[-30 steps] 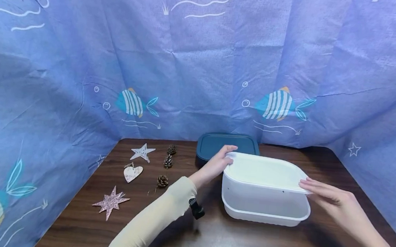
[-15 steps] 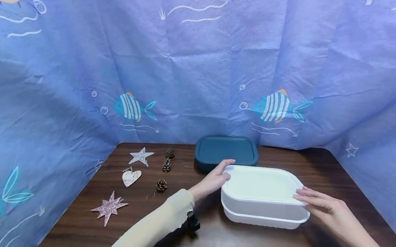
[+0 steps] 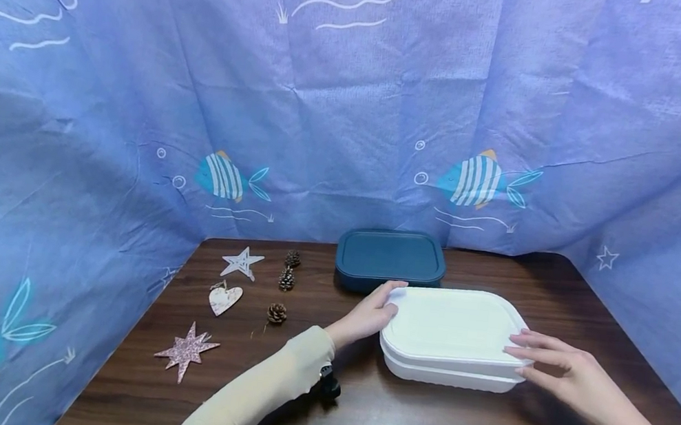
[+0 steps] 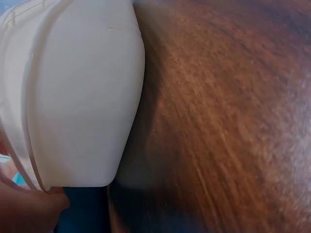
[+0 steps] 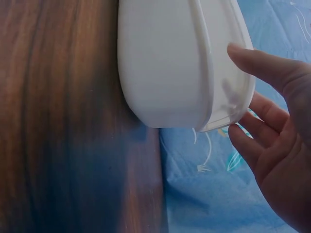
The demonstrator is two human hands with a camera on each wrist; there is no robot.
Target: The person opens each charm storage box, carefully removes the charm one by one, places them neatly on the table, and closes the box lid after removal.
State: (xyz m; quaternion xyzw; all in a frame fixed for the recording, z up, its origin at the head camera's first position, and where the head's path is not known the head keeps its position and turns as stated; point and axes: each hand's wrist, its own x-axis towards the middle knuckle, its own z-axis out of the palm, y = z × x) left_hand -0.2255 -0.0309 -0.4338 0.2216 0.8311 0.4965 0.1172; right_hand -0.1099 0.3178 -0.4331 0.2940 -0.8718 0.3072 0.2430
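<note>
A white oblong lid point(image 3: 453, 325) lies over a white container point(image 3: 450, 378) of the same shape on the wooden table. A narrow band shows between lid edge and container rim in the head view; whether the lid sits flush I cannot tell. My left hand point(image 3: 363, 315) grips the lid's left end, thumb on top and fingers round the back corner. In the left wrist view, fingers point(image 4: 34, 206) are curled at the lid's rim. At the right end my right hand point(image 3: 569, 375) rests spread fingers on the lid, its thumb lower and apart from them.
A dark blue lidded box point(image 3: 390, 256) stands just behind the container. To the left lie a white star point(image 3: 242, 263), a heart ornament point(image 3: 224, 299), a pink glitter star point(image 3: 186, 351) and pine cones point(image 3: 276, 313). A blue fish-print curtain point(image 3: 352, 103) surrounds the table.
The lid's front edge has come down, narrowing the gap above the container. Both hands have lowered with it, and the right hand's fingers have spread and loosened. The ornaments stay put.
</note>
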